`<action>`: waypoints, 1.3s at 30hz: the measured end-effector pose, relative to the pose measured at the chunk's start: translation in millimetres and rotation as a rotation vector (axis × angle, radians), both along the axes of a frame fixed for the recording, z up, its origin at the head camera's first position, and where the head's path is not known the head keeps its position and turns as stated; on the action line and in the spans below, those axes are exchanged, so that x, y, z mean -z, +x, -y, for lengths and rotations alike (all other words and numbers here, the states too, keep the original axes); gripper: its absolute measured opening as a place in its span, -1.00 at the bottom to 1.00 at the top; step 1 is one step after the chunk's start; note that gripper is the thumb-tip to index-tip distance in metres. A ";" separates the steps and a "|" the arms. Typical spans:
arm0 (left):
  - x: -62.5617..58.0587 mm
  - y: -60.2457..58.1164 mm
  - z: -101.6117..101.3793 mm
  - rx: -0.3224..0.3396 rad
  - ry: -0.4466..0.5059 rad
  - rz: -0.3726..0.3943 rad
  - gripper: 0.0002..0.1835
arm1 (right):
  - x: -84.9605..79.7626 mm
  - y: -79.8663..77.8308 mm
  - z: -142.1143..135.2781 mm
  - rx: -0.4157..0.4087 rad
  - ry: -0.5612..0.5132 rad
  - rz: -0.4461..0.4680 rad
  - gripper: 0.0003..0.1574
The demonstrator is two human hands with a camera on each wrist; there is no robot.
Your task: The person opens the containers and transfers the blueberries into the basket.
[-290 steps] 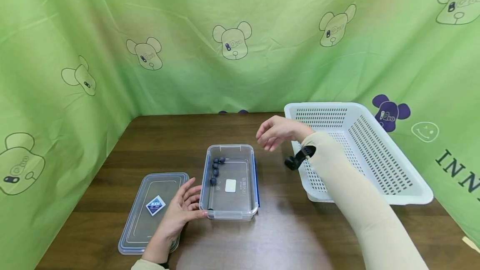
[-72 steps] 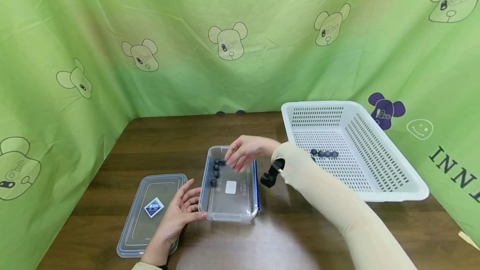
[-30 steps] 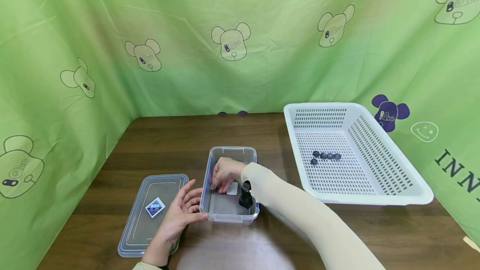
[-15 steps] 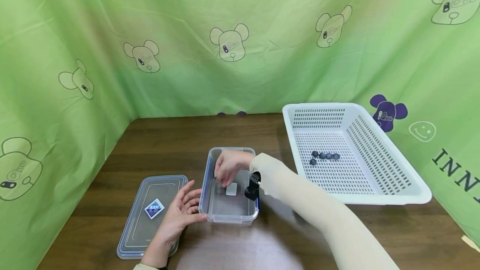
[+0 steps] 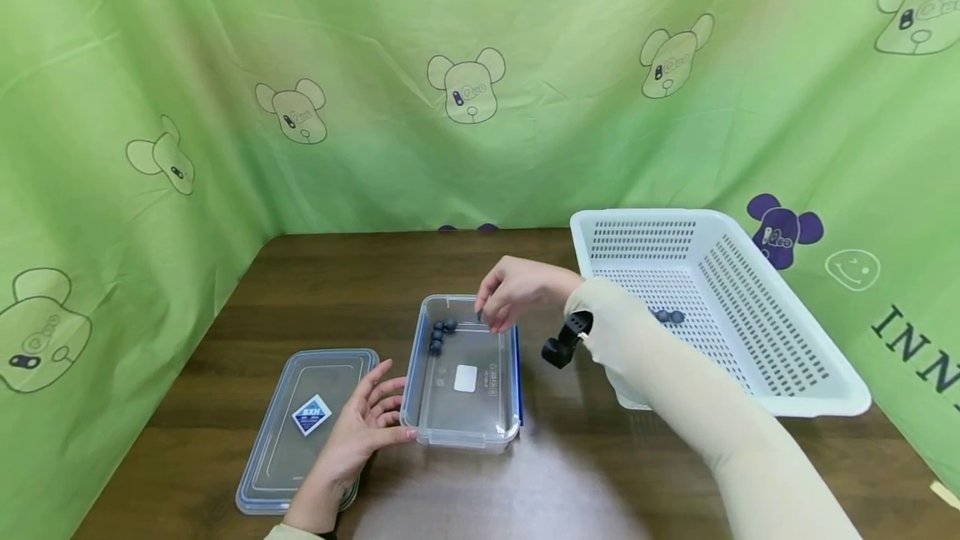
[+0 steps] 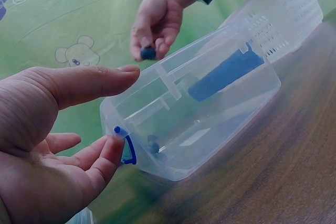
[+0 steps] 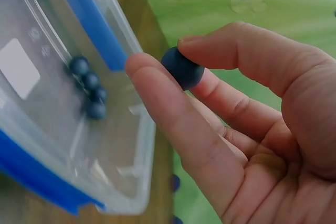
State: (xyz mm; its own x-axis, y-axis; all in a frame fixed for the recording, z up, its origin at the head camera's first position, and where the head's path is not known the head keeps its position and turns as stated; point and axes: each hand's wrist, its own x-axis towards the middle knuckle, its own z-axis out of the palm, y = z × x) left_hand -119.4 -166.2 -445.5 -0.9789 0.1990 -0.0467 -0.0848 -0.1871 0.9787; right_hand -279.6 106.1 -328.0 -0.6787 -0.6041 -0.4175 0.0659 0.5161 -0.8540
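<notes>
Dark blue and up in the air, one blueberry (image 7: pixel 182 69) sits in a tight pinch between thumb and finger of the right hand (image 5: pixel 520 290), above the far right corner of the clear plastic container (image 5: pixel 462 437)! Four more blueberries (image 7: pixel 91 81) huddle on the container's floor, over toward the far left, and round the left wall comes the left hand (image 5: pixel 363 427), fingers loosely spread, a fingertip right by a blue clip (image 6: pixel 129 149). Out to the right, a white perforated basket (image 5: pixel 787 323) shows blueberries past the cream sleeve (image 5: pixel 675 373); leftward, the BXH-labelled lid (image 5: pixel 277 457) lies flat on the dark wooden table (image 5: pixel 337 290)
</notes>
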 end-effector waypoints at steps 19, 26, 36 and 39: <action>-2.6 -0.8 -0.9 0.012 0.022 -0.010 0.16 | -33.7 -6.2 -94.5 0.043 -0.070 -0.007 -0.85; -3.8 -1.5 -1.4 0.014 0.009 -0.008 0.15 | -33.7 -1.5 -126.8 0.064 -0.121 0.009 -0.84; -4.0 -1.4 0.0 0.022 0.018 -0.002 0.16 | -13.5 6.0 -175.5 0.130 -0.119 0.070 -0.81; -3.8 -1.2 0.7 0.032 0.027 0.002 0.16 | -2.9 7.1 -191.2 0.157 -0.118 0.086 -0.80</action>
